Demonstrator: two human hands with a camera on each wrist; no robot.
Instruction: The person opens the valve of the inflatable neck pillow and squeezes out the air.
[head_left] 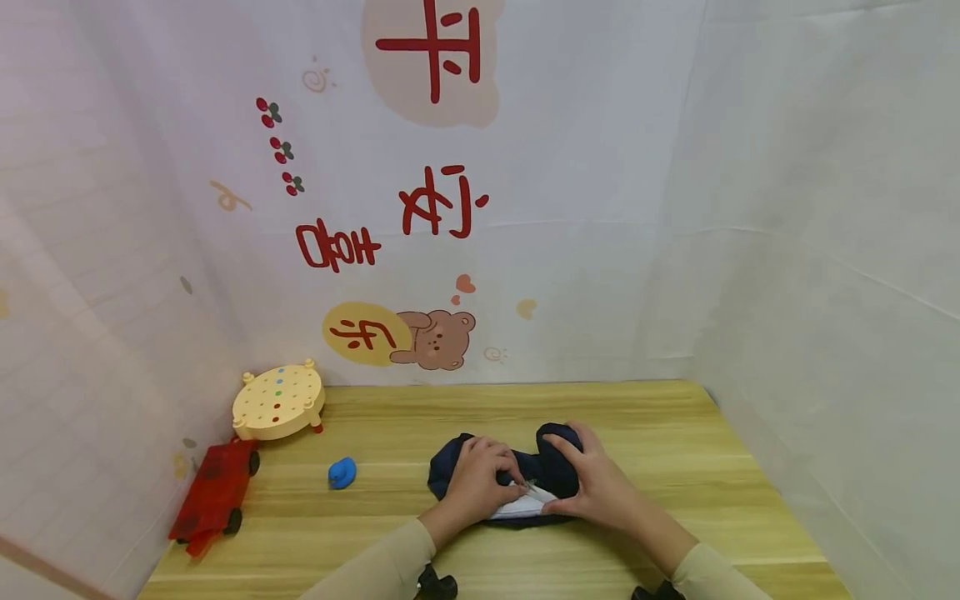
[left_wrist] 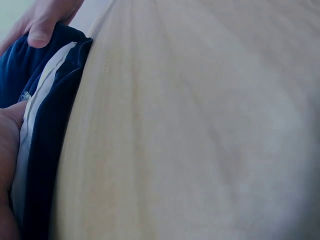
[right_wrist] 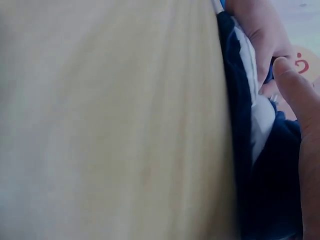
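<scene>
A navy fabric neck pillow [head_left: 558,471] lies on the table, its curved ends raised left and right. Along its near side the zipper gapes, showing a white inside [head_left: 525,506]. My left hand [head_left: 480,482] bends over the left part and pinches the small metal zipper pull [left_wrist: 26,96] between thumb and fingers. On the right end my right hand [head_left: 600,483] grips the fabric, thumb at the front edge and fingers over the top. Both hands also show in the right wrist view, the left hand [right_wrist: 260,35] beyond the right hand [right_wrist: 300,95].
To the left on the wood-grain table [head_left: 390,425] sit a small blue hat-shaped piece [head_left: 342,472], a red toy car [head_left: 217,492] and a round cream pegged stand [head_left: 279,400]. A printed white curtain [head_left: 585,208] closes off the back and sides.
</scene>
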